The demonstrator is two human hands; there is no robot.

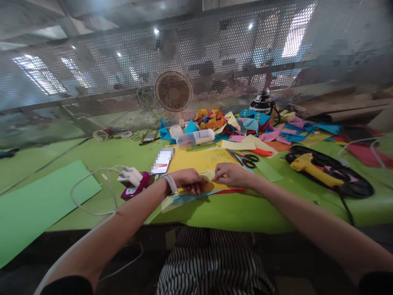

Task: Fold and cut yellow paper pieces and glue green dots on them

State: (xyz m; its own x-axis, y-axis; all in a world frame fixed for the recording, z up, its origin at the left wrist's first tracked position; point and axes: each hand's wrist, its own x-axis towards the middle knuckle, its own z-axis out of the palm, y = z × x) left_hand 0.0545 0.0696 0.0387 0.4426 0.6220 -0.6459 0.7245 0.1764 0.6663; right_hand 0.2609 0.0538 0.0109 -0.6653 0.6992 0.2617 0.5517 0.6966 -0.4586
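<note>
My left hand (188, 180) lies with curled fingers pressed down on a yellow sheet of paper (201, 163) at the table's near edge. A pale watch band sits on that wrist. My right hand (230, 175) rests just to its right, fingertips pinched on the same yellow paper where the two hands meet. Blue and red paper edges stick out from under the yellow sheet. Black-handled scissors (245, 158) lie just behind my right hand.
A green table (233, 209) carries a yellow glue gun (315, 171) on a black mat at right, a heap of coloured paper scraps (245, 125), a clear bottle (196, 138), a small fan (173, 92), a phone (162, 162), and a charger with cable (130, 177). Green sheet (39, 196) at left.
</note>
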